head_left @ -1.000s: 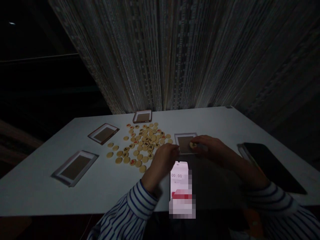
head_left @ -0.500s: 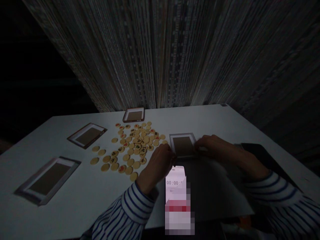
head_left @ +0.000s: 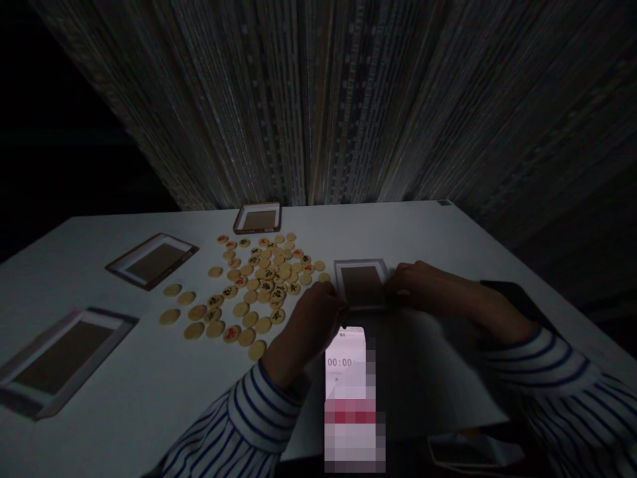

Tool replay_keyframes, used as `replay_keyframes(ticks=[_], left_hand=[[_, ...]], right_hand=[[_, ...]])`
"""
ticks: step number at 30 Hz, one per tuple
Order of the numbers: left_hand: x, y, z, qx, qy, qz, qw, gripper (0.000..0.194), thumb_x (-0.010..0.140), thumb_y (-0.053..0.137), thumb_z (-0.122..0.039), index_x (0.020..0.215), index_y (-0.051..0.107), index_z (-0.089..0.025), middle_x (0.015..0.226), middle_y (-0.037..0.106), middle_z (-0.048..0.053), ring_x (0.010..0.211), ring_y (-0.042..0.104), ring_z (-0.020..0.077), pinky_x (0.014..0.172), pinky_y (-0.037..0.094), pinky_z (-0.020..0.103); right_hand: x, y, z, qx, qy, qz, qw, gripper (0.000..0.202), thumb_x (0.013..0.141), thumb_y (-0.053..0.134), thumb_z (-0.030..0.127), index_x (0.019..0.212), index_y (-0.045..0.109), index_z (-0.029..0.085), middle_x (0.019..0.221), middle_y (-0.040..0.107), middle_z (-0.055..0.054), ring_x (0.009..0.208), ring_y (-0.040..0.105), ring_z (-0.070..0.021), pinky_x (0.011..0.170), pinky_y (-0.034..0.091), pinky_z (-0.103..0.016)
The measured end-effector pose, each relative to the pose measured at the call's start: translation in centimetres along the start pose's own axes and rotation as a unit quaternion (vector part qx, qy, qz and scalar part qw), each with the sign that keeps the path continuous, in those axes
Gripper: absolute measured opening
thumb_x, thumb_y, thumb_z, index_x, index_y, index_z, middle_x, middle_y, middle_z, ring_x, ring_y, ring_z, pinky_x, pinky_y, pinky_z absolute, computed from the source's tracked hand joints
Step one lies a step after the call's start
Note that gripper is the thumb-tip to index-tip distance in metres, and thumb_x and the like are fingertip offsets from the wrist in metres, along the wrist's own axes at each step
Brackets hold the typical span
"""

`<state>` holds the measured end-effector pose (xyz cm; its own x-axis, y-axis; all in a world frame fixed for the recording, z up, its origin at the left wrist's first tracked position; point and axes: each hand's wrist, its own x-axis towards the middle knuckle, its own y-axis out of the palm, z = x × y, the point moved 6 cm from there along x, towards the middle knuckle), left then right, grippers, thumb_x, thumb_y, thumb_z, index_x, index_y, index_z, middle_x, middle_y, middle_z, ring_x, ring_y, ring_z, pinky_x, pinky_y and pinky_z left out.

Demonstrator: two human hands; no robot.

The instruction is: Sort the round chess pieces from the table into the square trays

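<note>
A shallow rectangular box point(head_left: 361, 284) with a pale rim and brownish inside lies on the table between my hands. My left hand point(head_left: 316, 312), fingers curled, is closed at its near left corner. On the opposite side, my right hand point(head_left: 418, 282) bends its fingers around the right edge. The fingertips of both are partly hidden in the dim light. Left of the box spreads a loose pile of round Chinese chess pieces point(head_left: 266, 273), some face up with red or black characters, others blank side up. A lit phone point(head_left: 346, 385) showing a timer is just below the box.
Three more shallow boxes stand around the pieces: one at the back point(head_left: 257, 218), one at the left point(head_left: 152, 261) and one at the near left point(head_left: 70, 358). A dark flat object point(head_left: 512, 299) lies beyond my right forearm. A striped curtain point(head_left: 318, 99) hangs behind the white table point(head_left: 398, 226).
The view has shifted slightly, so the boxes and pieces appear farther left and most sit a little higher. Both hands stay at the same box, with little visible movement against it.
</note>
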<state>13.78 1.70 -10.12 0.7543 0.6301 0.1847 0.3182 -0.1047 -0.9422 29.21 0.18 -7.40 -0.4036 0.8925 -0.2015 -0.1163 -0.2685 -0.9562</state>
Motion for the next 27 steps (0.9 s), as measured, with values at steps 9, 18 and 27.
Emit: replay_keyframes(ticks=[9,18,27], left_hand=[[0.1,0.1,0.1,-0.017,-0.007,-0.004,1.000,0.021,0.081,0.051,-0.018,0.068,0.068,-0.017,0.073,0.054,0.007,0.072,0.050,0.0181,0.062,0.041,0.029],[0.0,0.2,0.1,-0.007,-0.007,-0.012,1.000,0.022,0.081,0.051,-0.020,0.066,0.067,-0.017,0.074,0.054,0.006,0.069,0.049,0.0165,0.058,0.037,0.027],[-0.1,0.2,0.2,-0.023,-0.012,-0.017,1.000,0.022,0.082,0.050,-0.022,0.067,0.067,-0.018,0.073,0.053,0.006,0.069,0.048,0.0162,0.058,0.037,0.027]], right_hand=[[0.2,0.1,-0.1,-0.043,0.016,0.009,0.999,0.021,0.073,0.051,0.013,0.077,0.068,0.025,0.081,0.065,-0.002,0.071,0.057,-0.0149,0.064,0.040,-0.029],[0.1,-0.1,0.2,-0.059,0.006,0.010,0.998,0.022,0.075,0.049,0.012,0.075,0.067,0.024,0.080,0.065,-0.002,0.073,0.056,-0.0161,0.066,0.039,-0.032],[0.5,-0.3,1.0,-0.091,-0.005,0.011,0.996,0.020,0.075,0.052,0.011,0.072,0.066,0.024,0.079,0.066,-0.002,0.077,0.056,-0.0167,0.068,0.037,-0.031]])
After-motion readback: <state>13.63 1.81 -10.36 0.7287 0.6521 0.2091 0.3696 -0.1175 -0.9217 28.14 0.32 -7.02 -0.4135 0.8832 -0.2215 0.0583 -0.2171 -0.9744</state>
